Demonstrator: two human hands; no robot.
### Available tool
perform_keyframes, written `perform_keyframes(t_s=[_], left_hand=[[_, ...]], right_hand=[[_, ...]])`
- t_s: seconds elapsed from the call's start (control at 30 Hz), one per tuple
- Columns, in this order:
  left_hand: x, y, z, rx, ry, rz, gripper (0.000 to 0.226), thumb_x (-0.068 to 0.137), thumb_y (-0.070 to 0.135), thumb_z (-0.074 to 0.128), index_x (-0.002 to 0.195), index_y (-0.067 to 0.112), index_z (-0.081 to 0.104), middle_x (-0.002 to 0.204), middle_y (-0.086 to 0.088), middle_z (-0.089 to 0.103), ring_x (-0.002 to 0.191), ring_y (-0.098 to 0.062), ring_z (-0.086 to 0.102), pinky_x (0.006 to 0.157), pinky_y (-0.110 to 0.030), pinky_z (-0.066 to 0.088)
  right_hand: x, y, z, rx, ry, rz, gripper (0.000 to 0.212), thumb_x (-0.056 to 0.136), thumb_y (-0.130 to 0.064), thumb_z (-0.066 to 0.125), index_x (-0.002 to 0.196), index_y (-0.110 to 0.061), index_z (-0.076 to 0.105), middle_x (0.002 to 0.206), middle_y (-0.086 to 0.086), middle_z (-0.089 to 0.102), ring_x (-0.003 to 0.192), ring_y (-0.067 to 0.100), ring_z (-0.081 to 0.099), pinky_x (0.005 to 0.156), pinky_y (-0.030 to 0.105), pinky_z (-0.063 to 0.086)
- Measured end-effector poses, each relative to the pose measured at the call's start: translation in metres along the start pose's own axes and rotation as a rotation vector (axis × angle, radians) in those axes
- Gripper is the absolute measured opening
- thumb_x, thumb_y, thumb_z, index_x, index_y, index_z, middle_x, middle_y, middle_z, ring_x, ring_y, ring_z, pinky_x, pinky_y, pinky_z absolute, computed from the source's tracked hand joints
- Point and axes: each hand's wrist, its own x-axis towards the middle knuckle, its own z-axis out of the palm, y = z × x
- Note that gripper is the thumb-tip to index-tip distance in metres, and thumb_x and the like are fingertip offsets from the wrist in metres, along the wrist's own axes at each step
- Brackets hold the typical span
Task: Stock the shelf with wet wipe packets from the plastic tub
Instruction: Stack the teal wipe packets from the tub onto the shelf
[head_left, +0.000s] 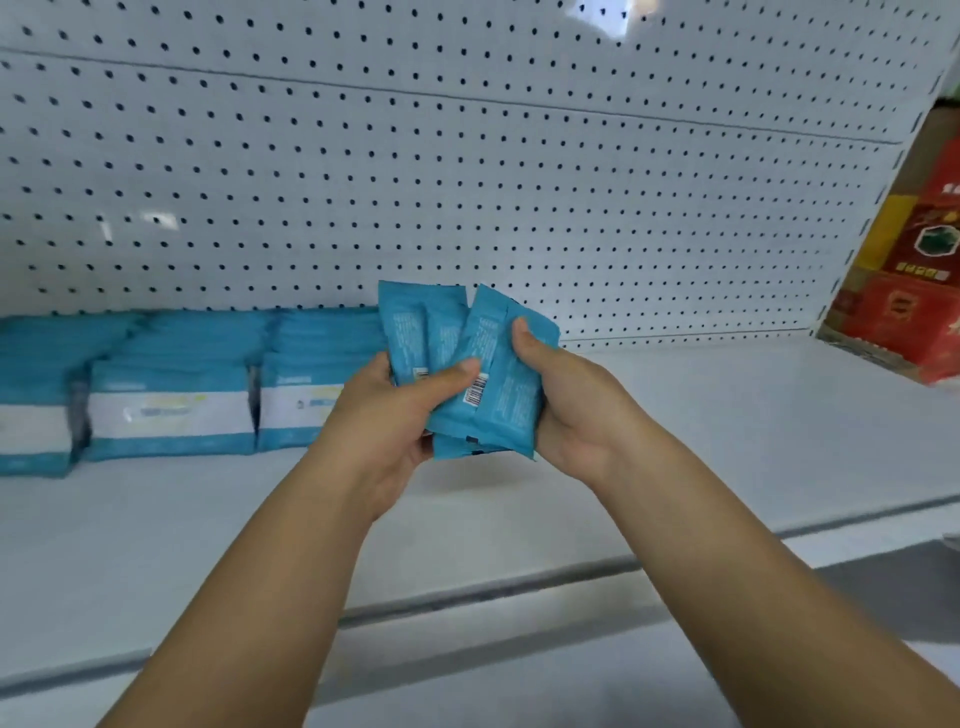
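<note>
You are mid-way through the stocking step: a fanned bundle of wet wipe packets (509, 395) sits between your two hands, held up above the shelf (701, 441) and not yet set down. Your left hand (379, 421) cups the bundle from below, with its thumb pressed across the front packet by the barcode. Your right hand (576, 410) wraps the bundle's right edge, thumb on the front face.

I judge the next move to be squaring the fan into a neat stack, then carrying it left and forward to set it down beside the stocked rows (171, 410). The open spot looks to be just behind your left hand.

Count: at least three packets in the bundle, perhaps four, as the lower ones overlap. Three stocked rows show to the left of your hands, too blurred to count packs within each. Red cartons (914, 312) stand well to the right of your right hand. The plastic tub is out of view.
</note>
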Motion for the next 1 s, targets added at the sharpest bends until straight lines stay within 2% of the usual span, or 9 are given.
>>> perform_keyframes(t_s=[0.1,0.2,0.33,0.47,0.57,0.73,0.8,0.87,1.0], left_hand=[[0.003,0.005,-0.031,-0.009,0.2,0.109,0.044,0.082,0.012,0.081,0.122,0.015,0.063,0.107,-0.003,0.077,0.096,-0.024,0.076,0.085,-0.055,0.06],[-0.003,0.006,-0.058,-0.015,0.333,0.177,0.047,0.079,0.011,0.083,0.12,0.019,0.065,0.107,0.001,0.077,0.096,-0.02,0.076,0.086,-0.053,0.06],[-0.014,0.005,-0.088,-0.065,0.427,0.193,0.035,0.083,0.017,0.081,0.115,0.021,0.069,0.106,0.003,0.078,0.097,-0.02,0.075,0.087,-0.05,0.06],[-0.017,0.007,-0.111,-0.029,0.646,0.269,0.022,0.084,0.017,0.081,0.103,0.025,0.072,0.097,0.007,0.078,0.092,-0.015,0.076,0.088,-0.047,0.06],[-0.019,0.008,-0.114,0.006,0.655,0.293,0.021,0.085,0.016,0.08,0.102,0.027,0.072,0.097,0.009,0.078,0.092,-0.014,0.075,0.087,-0.043,0.06],[-0.019,0.003,-0.103,0.108,0.654,0.396,0.024,0.086,0.012,0.079,0.104,0.026,0.071,0.093,0.015,0.077,0.087,-0.001,0.073,0.072,-0.018,0.058],[-0.018,0.002,-0.098,0.128,0.619,0.401,0.024,0.088,0.012,0.077,0.106,0.025,0.07,0.096,0.013,0.077,0.089,-0.002,0.073,0.073,-0.019,0.058],[-0.016,0.0,-0.093,0.156,0.55,0.383,0.023,0.089,0.014,0.076,0.11,0.023,0.069,0.1,0.009,0.077,0.093,-0.005,0.073,0.081,-0.026,0.059],[-0.016,-0.002,-0.091,0.166,0.47,0.385,0.025,0.093,0.018,0.072,0.117,0.022,0.068,0.108,0.008,0.076,0.102,-0.008,0.072,0.09,-0.031,0.056]], right_hand=[[0.027,0.007,0.027,-0.201,0.04,-0.005,0.034,0.096,-0.032,0.067,0.123,-0.011,0.067,0.111,0.002,0.076,0.106,0.019,0.071,0.098,0.043,0.055],[0.045,0.013,0.048,-0.348,0.017,0.045,0.03,0.09,-0.026,0.074,0.114,-0.008,0.069,0.108,0.004,0.076,0.104,0.02,0.071,0.097,0.036,0.054],[0.05,0.029,0.07,-0.241,-0.045,-0.031,0.034,0.09,-0.021,0.073,0.114,0.003,0.066,0.105,0.008,0.077,0.099,0.021,0.074,0.09,0.039,0.059],[0.054,0.045,0.077,-0.154,0.143,-0.156,0.037,0.091,-0.02,0.073,0.11,0.01,0.061,0.103,0.011,0.076,0.092,0.019,0.075,0.074,0.036,0.063],[0.056,0.046,0.078,-0.214,0.207,-0.196,0.026,0.091,-0.02,0.074,0.1,0.002,0.062,0.103,0.014,0.075,0.087,0.019,0.076,0.07,0.038,0.063],[0.053,0.046,0.078,-0.378,0.304,-0.351,0.038,0.089,-0.028,0.075,0.091,0.005,0.057,0.086,0.015,0.074,0.083,0.03,0.074,0.072,0.056,0.061],[0.049,0.05,0.079,-0.4,0.286,-0.359,0.042,0.088,-0.032,0.075,0.089,0.005,0.055,0.09,0.023,0.071,0.085,0.037,0.072,0.071,0.062,0.058],[0.045,0.057,0.082,-0.452,0.202,-0.318,0.043,0.091,-0.037,0.072,0.09,0.004,0.06,0.09,0.026,0.068,0.081,0.031,0.071,0.075,0.06,0.059],[0.035,0.057,0.091,-0.294,-0.022,-0.159,0.037,0.103,-0.038,0.052,0.104,-0.009,0.074,0.101,0.007,0.078,0.096,0.019,0.075,0.089,0.039,0.059]])
